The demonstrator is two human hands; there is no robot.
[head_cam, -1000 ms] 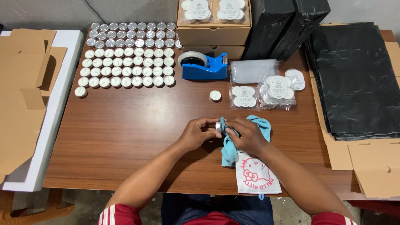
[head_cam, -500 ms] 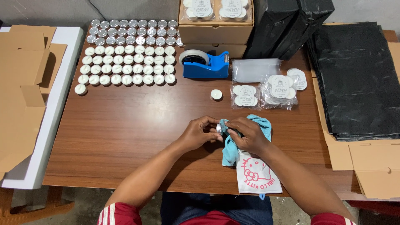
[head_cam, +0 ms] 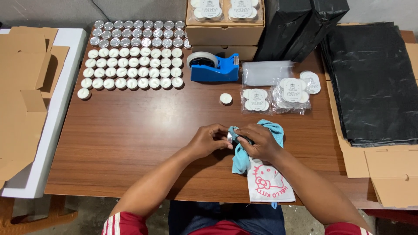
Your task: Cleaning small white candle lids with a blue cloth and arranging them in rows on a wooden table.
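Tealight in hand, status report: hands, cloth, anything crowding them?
Left hand pinches a small metal-cupped tealight. Right hand presses the blue cloth against it. Loose tealight and packed bags lie apart, beyond the hands.

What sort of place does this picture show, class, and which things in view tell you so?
Probably a small home workshop for packing tealight candles by hand. Rows of tealights cover the wooden table, beside a blue tape dispenser, bagged candle packs and flat cardboard boxes.
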